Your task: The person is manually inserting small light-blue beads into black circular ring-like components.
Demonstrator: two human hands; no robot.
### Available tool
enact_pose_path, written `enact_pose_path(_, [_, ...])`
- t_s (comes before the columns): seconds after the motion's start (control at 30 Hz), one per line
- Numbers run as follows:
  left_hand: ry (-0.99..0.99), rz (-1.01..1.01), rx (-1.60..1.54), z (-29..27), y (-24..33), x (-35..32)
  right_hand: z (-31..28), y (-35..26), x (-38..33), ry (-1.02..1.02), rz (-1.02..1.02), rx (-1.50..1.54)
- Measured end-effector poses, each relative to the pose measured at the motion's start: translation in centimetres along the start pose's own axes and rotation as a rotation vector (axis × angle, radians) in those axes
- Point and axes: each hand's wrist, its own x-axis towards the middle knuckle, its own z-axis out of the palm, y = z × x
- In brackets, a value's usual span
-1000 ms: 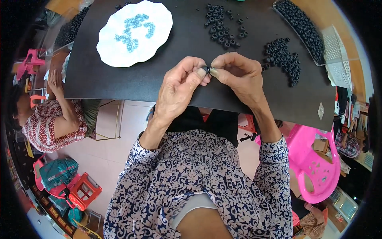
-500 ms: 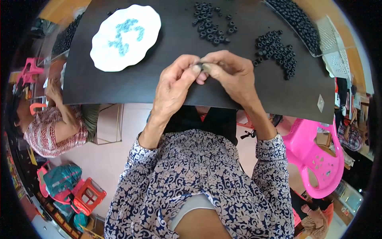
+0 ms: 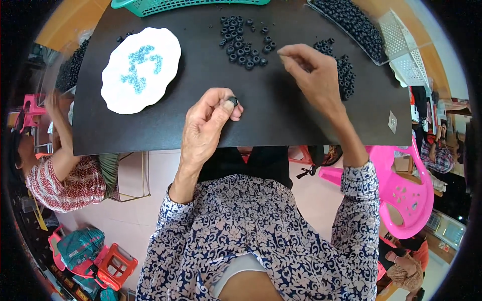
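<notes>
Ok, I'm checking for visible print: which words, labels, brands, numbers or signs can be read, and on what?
None can be read.
Pale diamond-shaped sticker on the dark table: marking too small.
Teal bag, lower left: small pale mark, too small.

I have a dark tabletop (image 3: 271,120) under me, its front edge bowed by the lens. On its left lies a white wavy-rimmed plate (image 3: 153,90) with blue-speckled patches. Toward the middle I see a loose cluster of black rings (image 3: 240,51); a second heap (image 3: 347,78), partly hidden from me, sits to the right. A green basket (image 3: 196,7) stands along the far edge, and a pale diamond-shaped sticker (image 3: 392,122) marks the right corner.
</notes>
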Motion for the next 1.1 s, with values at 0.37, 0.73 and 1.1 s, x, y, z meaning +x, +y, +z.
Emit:
enact_pose_path(0.37, [-0.002,-0.001,0.1,0.3,0.3,0.1,1.3,1.1,3.2,-0.162,-0.447,-0.302])
enact_pose_path(0.73, [-0.009,0.002,0.113,0.3,0.4,0.2,0.8,2.0,4.9,-0.093,-0.322,-0.273])
enact_pose_path(1.1, [-0.019,-0.018,0.136,-0.2,0.4,0.7,3.6,3.6,9.0,-0.32,-0.364,-0.388])
